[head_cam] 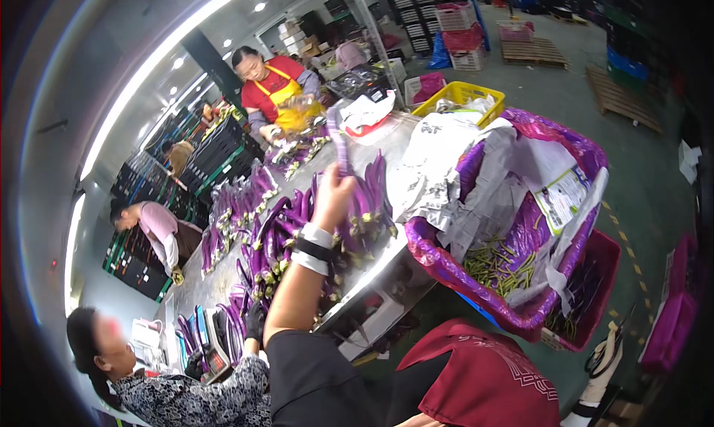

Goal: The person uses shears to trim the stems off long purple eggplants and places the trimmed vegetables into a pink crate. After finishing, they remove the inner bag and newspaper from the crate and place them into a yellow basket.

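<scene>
My left hand (334,195), bare with a white cuff and black band at the wrist, is raised over the metal table (399,131), closed around a long purple eggplant (338,140) blurred by motion. Beneath and beside it lie rows of eggplants (273,243), their green stem ends towards me. Low at the right edge, my right hand (605,352), in a pale covering with a black band, is closed on black-handled scissors (596,365), held away from the table; its fingers are hard to make out.
Right of the table stands a crate lined with purple plastic (418,243), holding green beans (502,268) and paper. Behind it is a yellow basket (493,106). A co-worker (189,393) with black gloves handles eggplants at a scale (215,338); another (279,92) works across the table.
</scene>
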The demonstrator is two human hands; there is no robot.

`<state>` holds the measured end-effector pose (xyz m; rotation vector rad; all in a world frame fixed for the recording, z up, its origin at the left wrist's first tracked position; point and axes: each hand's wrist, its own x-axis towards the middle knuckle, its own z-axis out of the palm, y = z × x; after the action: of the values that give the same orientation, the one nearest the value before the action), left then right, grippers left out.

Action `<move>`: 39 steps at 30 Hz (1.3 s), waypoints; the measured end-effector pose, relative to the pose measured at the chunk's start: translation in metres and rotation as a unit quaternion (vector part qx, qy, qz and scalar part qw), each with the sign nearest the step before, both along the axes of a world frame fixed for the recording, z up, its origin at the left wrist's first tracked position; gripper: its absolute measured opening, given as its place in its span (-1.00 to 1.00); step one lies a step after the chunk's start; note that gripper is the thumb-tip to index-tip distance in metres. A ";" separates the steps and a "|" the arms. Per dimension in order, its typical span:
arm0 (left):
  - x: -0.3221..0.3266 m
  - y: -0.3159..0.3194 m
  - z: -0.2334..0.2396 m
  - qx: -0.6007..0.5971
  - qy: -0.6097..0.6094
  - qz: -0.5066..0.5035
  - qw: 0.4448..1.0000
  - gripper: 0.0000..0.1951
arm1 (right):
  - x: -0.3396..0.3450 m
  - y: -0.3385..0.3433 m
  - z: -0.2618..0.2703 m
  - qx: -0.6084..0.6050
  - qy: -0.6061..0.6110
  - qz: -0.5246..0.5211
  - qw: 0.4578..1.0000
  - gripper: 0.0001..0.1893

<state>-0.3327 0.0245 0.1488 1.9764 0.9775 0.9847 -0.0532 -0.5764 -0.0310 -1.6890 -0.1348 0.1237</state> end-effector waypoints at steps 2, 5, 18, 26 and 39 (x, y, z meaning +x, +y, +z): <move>-0.060 0.054 0.007 0.119 0.097 0.116 0.981 -0.64 | 0.020 0.015 0.022 -0.036 0.052 0.076 0.995 -0.60; -0.131 0.113 0.002 0.162 0.205 0.237 0.936 -0.36 | 0.032 0.058 0.044 -0.049 -0.016 0.092 0.994 -0.60; -0.132 0.119 -0.005 0.305 0.389 0.286 0.821 -0.55 | 0.019 0.192 0.140 -0.143 -0.088 0.387 0.907 -0.32; 0.134 -0.143 -0.070 -0.490 -0.116 -0.415 0.758 -0.44 | -0.033 0.306 0.150 -0.123 -0.357 0.394 0.838 -0.17; 0.199 0.154 -0.113 -0.160 0.092 -0.049 0.982 -0.63 | 0.073 0.211 0.163 -0.050 -0.136 0.123 0.982 -0.68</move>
<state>-0.1332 0.1785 0.0357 1.8445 1.0537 0.5567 0.0197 -0.3658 0.1324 -1.7781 -0.5518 0.0855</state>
